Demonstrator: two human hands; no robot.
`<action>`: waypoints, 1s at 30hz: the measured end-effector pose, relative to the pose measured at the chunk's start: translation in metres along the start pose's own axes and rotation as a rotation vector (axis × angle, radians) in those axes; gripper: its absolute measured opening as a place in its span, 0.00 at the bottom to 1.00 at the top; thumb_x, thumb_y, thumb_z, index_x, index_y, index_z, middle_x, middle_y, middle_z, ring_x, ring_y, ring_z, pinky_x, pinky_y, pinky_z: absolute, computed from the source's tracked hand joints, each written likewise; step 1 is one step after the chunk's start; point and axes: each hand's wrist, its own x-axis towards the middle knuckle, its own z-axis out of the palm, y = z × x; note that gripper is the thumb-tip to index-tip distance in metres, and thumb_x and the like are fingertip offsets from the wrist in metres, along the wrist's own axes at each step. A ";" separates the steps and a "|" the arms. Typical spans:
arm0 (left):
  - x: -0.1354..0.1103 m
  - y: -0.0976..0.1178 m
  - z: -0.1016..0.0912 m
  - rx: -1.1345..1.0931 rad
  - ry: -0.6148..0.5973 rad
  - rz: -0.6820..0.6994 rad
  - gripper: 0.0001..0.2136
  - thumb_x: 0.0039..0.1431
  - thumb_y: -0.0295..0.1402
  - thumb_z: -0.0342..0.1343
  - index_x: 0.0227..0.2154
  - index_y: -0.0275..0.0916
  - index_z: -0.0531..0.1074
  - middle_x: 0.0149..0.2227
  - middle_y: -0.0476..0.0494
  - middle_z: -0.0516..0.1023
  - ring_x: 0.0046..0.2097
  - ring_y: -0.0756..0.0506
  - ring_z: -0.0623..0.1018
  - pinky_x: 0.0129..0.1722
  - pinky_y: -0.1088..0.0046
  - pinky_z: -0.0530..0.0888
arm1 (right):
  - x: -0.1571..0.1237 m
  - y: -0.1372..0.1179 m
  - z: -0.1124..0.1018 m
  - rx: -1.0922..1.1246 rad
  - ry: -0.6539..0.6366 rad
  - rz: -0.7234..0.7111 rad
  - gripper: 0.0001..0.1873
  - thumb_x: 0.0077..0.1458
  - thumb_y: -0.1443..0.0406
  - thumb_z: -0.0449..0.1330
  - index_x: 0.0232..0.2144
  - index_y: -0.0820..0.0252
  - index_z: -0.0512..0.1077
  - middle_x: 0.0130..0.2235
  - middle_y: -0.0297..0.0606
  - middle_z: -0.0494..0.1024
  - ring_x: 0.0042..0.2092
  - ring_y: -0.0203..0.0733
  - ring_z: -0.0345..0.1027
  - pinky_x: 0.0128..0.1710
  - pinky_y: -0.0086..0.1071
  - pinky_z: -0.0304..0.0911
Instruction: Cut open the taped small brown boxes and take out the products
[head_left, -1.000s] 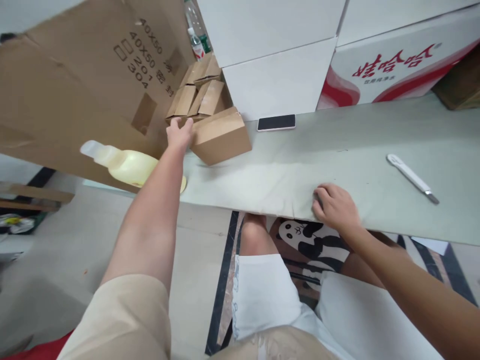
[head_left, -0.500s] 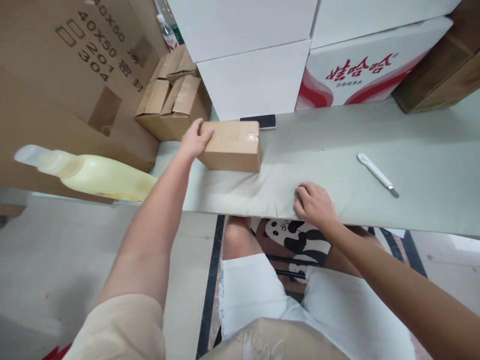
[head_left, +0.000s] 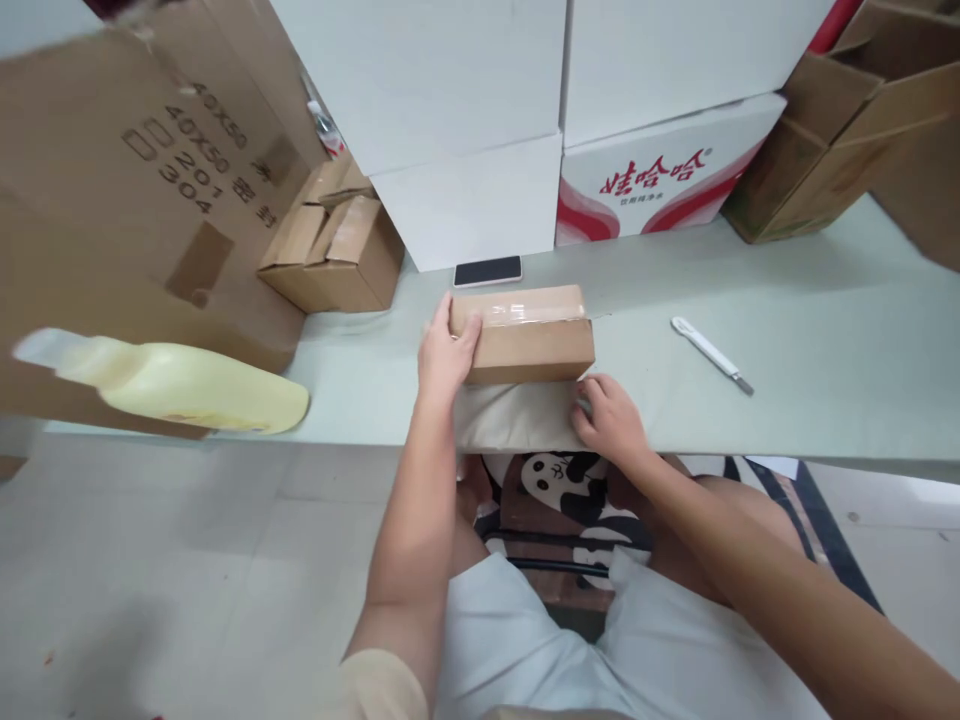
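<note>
Over the table (head_left: 367,375), the left hand (head_left: 444,355) pinches the left end of the taped brown box (head_left: 534,346) between thumb and fingers; a firm but gentle hold keeps the box steady without bending its sides, with the knife (head_left: 709,351) well away. By the box's near right corner, the right hand (head_left: 611,420) curls loosely, and I cannot tell if it touches the box or holds anything. The box hides its underside and some left fingertips.
</note>
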 end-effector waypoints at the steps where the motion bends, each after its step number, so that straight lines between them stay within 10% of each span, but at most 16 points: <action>1: -0.010 -0.001 -0.001 -0.012 0.022 0.026 0.32 0.65 0.52 0.58 0.68 0.46 0.67 0.68 0.34 0.74 0.70 0.31 0.72 0.71 0.51 0.68 | -0.001 0.004 -0.002 0.024 0.017 0.025 0.09 0.61 0.67 0.54 0.42 0.56 0.73 0.45 0.48 0.77 0.45 0.52 0.72 0.46 0.43 0.70; 11: -0.024 -0.017 0.006 -0.447 -0.105 -0.086 0.22 0.62 0.43 0.57 0.58 0.49 0.72 0.72 0.43 0.68 0.71 0.35 0.71 0.69 0.55 0.72 | 0.051 0.092 -0.060 0.060 0.346 0.558 0.15 0.51 0.63 0.57 0.44 0.57 0.70 0.50 0.53 0.71 0.56 0.61 0.68 0.60 0.57 0.63; 18: -0.037 -0.015 0.016 -0.742 -0.140 -0.107 0.24 0.49 0.36 0.62 0.52 0.49 0.72 0.67 0.45 0.71 0.71 0.34 0.68 0.70 0.55 0.67 | 0.059 0.098 -0.051 -0.149 0.143 0.834 0.35 0.49 0.58 0.59 0.60 0.60 0.67 0.70 0.61 0.57 0.73 0.69 0.50 0.72 0.61 0.44; 30: -0.060 -0.024 0.020 -0.678 -0.210 0.101 0.24 0.50 0.35 0.55 0.53 0.46 0.73 0.59 0.42 0.75 0.63 0.36 0.72 0.62 0.57 0.71 | 0.065 0.097 -0.079 -0.107 -0.007 0.649 0.07 0.55 0.63 0.61 0.37 0.58 0.76 0.38 0.48 0.73 0.41 0.50 0.65 0.43 0.46 0.59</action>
